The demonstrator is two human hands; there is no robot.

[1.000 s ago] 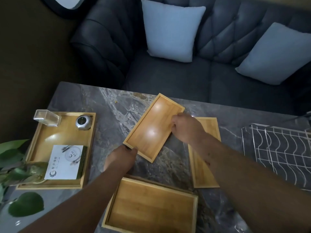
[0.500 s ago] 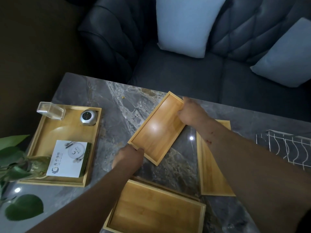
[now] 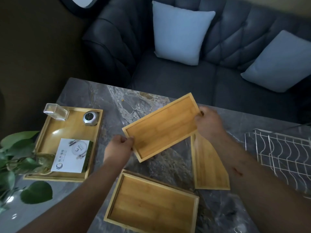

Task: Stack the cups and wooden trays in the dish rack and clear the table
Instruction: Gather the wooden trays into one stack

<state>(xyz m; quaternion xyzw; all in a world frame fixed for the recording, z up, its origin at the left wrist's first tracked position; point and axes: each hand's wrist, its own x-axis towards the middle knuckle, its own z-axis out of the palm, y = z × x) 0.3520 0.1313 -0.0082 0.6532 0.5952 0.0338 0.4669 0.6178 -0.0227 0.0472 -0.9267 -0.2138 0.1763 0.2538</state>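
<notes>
Marble table (image 3: pixel 101 101): left hand (image 3: pixel 119 146) and right hand (image 3: pixel 210 122) pinch the wooden tray (image 3: pixel 161 128) by opposite ends, seemingly airborne; a thin corner grip could let it drop.

— What lies at my left?
— At your left, green plant leaves (image 3: pixel 20 157) reach in from the side, dimly lit. Just beside them lies a white printed packet (image 3: pixel 71 155) with a dark green side. Beyond it stands a clear plastic box (image 3: pixel 55 111), and near that a small round silver gadget (image 3: pixel 90 117) with a dark face.
— And ahead of me?
— Ahead of you, a dark grey tufted sofa (image 3: pixel 176 81) carries two pale blue cushions: a middle cushion (image 3: pixel 180 32) upright against the backrest, and a right cushion (image 3: pixel 279 63) leaning at an angle.
</notes>
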